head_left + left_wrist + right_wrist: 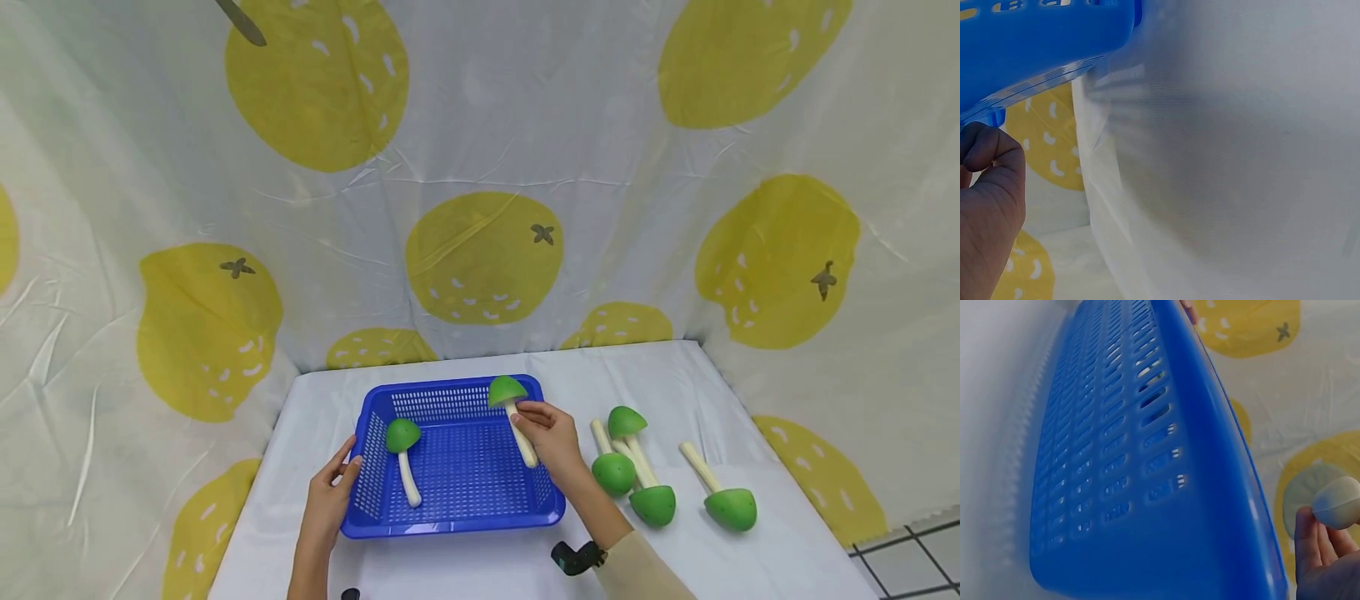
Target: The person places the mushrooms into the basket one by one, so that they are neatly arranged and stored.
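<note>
In the head view a blue plastic basket (450,527) with slotted walls stands on the white table. My left hand (327,497) grips its left rim, thumb on the inner side. Above the basket's right part, my right hand (551,435) pinches a toy mushroom (507,392) by its pale stem, green cap pointing away. Another green-capped mushroom (403,435) lies inside at the left. The right wrist view shows the held stem's rounded end (1338,503) between fingers, beside the basket wall (1110,437). In the left wrist view the left hand (991,187) is partly cut off.
Several more green-capped mushrooms (652,505) lie right of the basket, some overlapping. One mushroom (731,509) lies apart, farther right. A white cloth with yellow fruit prints (483,258) hangs behind and at the sides. A black device (576,557) sits on the right wrist.
</note>
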Tool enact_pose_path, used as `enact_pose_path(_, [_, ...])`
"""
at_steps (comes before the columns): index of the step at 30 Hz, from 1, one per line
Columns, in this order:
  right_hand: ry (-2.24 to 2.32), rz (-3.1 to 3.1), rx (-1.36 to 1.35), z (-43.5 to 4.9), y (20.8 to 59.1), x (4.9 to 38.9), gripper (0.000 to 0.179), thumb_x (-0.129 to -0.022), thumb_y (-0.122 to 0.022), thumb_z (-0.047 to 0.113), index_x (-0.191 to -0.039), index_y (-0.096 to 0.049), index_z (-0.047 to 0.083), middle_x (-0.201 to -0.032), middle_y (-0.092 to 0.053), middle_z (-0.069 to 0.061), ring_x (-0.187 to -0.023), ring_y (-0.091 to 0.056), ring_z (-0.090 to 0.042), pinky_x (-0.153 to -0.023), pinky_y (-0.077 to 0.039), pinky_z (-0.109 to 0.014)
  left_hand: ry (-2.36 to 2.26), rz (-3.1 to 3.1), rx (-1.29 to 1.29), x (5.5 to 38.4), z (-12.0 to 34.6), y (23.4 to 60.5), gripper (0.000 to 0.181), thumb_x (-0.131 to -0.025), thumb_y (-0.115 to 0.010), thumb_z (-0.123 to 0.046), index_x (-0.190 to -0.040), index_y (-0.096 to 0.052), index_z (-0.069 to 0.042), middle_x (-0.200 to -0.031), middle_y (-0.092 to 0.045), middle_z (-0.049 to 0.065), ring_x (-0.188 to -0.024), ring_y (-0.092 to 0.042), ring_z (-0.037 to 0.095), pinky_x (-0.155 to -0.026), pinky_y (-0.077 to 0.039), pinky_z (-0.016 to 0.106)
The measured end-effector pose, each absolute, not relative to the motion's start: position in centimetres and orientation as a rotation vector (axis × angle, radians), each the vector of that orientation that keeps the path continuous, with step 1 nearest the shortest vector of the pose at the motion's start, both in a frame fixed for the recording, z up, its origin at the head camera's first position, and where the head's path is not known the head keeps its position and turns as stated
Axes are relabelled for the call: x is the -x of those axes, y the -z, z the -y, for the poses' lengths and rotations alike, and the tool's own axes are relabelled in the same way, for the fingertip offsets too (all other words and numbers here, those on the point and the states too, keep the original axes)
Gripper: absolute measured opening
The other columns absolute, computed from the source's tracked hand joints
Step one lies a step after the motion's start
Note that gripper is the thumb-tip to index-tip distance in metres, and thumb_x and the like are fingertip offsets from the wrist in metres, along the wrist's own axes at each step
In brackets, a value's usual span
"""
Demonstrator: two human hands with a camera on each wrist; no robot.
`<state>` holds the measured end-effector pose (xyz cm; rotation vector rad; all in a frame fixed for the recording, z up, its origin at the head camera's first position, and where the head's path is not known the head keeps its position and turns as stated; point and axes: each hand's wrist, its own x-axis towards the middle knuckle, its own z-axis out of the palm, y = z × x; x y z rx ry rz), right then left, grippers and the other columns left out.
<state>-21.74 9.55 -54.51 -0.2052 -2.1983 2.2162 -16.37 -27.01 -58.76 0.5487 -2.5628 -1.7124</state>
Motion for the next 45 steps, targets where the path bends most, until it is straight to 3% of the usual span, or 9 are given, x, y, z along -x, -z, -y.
enact_pose_path(15, [-2.276,2.272,0.087,-6.6,54.7,22.2,0.033,-0.094,-0.073,0.007,-0.124,-0.069,-0.007,-0.118,-0.071,-0.023,-0.101,-0.071,-0.021,-0.081,-0.058,-0.024,1.719,2.554,-0.566,16.4,27.0,58.8,0.055,-0.106,-0.055,-0.046,-0.157,-0.045,-0.029,-0.111,-0.054,0.011,-0.117,-0.047,0.027,-0.097,-0.039,0.044])
enact_pose_path(27, [-2.218,2.385,0.146,-3.9,56.0,22.4,0.033,-0.094,-0.075,0.013,-0.123,-0.071,-0.002,-0.116,-0.073,-0.015,-0.104,-0.070,-0.022,-0.088,-0.059,-0.032,1.751,2.529,-0.548,16.4,27.0,58.8,0.056,-0.105,-0.057,-0.047,-0.157,-0.046,-0.028,-0.108,-0.054,0.012,-0.124,-0.045,0.029,-0.105,-0.035,0.050])
enact_pose_path(45, [-2.193,2.449,0.185,-1.6,57.1,23.4,0.025,-0.091,-0.077,0.008,-0.115,-0.074,0.000,-0.107,-0.074,-0.014,-0.092,-0.071,-0.019,-0.082,-0.060,-0.034,1.761,2.513,-0.526,16.5,27.1,58.8,0.055,-0.104,-0.059,-0.045,-0.155,-0.049,-0.026,-0.103,-0.053,0.007,-0.118,-0.046,0.024,-0.102,-0.037,0.043])
